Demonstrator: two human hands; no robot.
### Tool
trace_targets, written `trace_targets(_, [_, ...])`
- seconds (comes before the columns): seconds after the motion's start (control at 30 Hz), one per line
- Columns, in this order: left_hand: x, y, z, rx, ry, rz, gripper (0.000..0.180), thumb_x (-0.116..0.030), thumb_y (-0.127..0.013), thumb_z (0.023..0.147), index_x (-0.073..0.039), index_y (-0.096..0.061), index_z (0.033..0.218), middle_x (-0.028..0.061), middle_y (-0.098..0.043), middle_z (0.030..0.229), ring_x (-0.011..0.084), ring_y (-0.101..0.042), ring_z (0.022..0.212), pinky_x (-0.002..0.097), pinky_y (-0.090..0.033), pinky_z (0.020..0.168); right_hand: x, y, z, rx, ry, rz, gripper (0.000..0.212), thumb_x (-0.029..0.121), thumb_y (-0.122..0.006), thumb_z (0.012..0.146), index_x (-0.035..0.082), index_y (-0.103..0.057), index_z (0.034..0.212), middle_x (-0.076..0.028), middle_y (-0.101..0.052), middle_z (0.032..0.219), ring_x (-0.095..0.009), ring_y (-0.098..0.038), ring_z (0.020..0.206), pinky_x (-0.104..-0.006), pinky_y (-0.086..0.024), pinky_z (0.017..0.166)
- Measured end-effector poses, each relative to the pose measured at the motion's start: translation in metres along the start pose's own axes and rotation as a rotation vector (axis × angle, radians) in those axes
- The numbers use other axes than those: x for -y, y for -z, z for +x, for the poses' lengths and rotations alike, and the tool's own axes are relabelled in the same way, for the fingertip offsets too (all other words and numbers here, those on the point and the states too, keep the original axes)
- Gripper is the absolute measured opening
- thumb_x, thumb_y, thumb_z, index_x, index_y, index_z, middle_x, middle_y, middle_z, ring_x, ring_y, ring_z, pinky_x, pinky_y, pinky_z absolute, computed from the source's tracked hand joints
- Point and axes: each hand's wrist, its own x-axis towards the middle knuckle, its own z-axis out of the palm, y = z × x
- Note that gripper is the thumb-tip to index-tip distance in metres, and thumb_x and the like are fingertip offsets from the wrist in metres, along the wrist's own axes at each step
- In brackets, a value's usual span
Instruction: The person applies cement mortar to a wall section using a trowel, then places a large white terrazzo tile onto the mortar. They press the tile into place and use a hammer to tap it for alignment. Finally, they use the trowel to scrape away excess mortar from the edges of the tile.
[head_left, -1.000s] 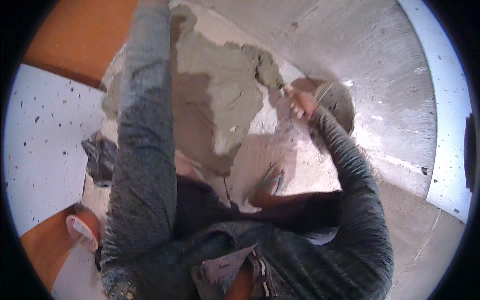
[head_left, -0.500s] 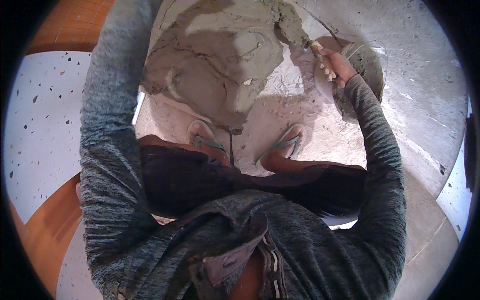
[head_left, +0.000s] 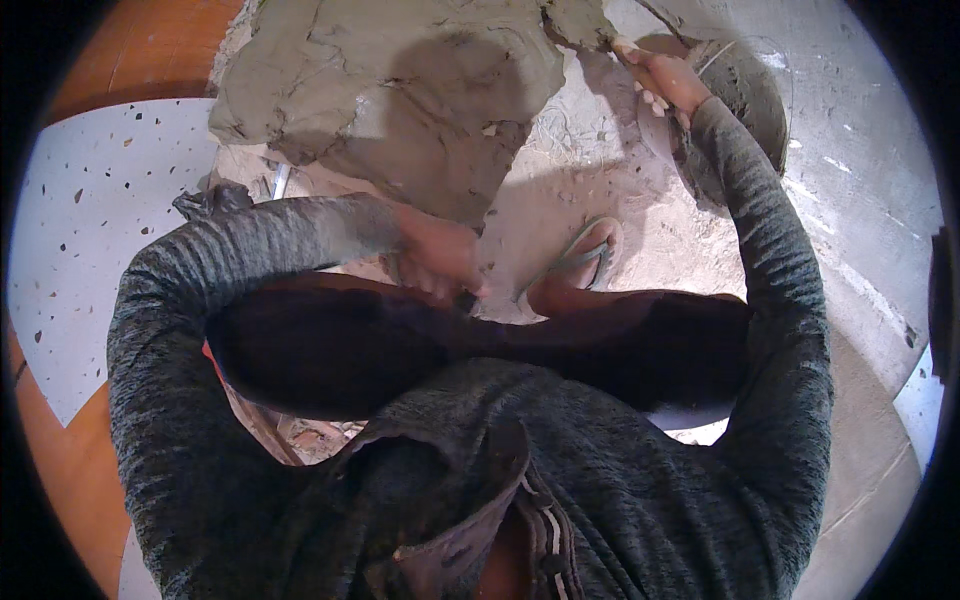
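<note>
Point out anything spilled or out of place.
Nothing looks clearly damaged, but a crumpled black scrap, perhaps plastic, lies near the left end of the grey mortar, looking like stray litter.

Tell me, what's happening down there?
A person's right hand holds what looks like a trowel by its handle, at the right of a wide patch of wet, mortar-like paste on a dusty floor. The left hand is low, near the paste's closest edge, too blurred to tell whether it holds anything. A round, grey-crusted container stands beyond the right wrist.
</note>
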Motion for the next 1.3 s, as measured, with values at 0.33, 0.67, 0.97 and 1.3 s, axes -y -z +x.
trace_targets(0.33, [-0.083,-0.037,-0.013,-0.108,-0.352,0.139,0.034,-0.031,-0.059,0.089,-0.003,-0.067,0.106,0.0156,-0.068,0.093,0.0293,-0.064,0.092,0.0408,-0.047,0.085,0.02,0.009,0.01,0.07,0.069,-0.159,0.029,0.009,-0.051,0.086,0.008,-0.064,0.112,-0.009,-0.066,0.068,-0.017,-0.067,0.058,-0.0319,-0.055,0.051])
trace_targets(0.67, [-0.125,-0.052,-0.003,-0.252,-0.731,0.243,0.027,-0.024,-0.058,0.089,0.0,-0.064,0.098,0.0198,-0.064,0.1,0.0371,-0.06,0.098,0.0458,-0.045,0.086,0.035,0.028,0.005,0.15,0.018,-0.219,0.034,0.03,-0.044,0.098,0.003,-0.064,0.095,-0.007,-0.065,0.067,-0.018,-0.066,0.058,-0.0336,-0.053,0.052])
trace_targets(0.97, [-0.135,-0.059,0.021,-0.285,-0.752,0.502,0.019,-0.015,-0.057,0.086,0.001,-0.062,0.096,0.0225,-0.063,0.093,0.0371,-0.062,0.091,0.0468,-0.048,0.083,0.064,0.04,-0.008,0.108,-0.543,0.856,0.03,0.038,-0.06,0.091,0.008,-0.061,0.087,-0.003,-0.057,0.063,-0.01,-0.05,0.042,-0.0244,-0.037,0.033])
trace_targets(1.3, [-0.148,-0.043,0.014,-0.169,-0.933,0.636,0.012,-0.013,-0.061,0.075,-0.002,-0.066,0.076,0.0186,-0.066,0.075,0.0364,-0.066,0.083,0.0466,-0.05,0.076,0.092,0.059,-0.043,-0.035,-0.5,1.049,0.025,0.033,-0.057,0.093,0.009,-0.058,0.096,-0.002,-0.053,0.062,-0.01,-0.048,0.042,-0.0231,-0.038,0.033])
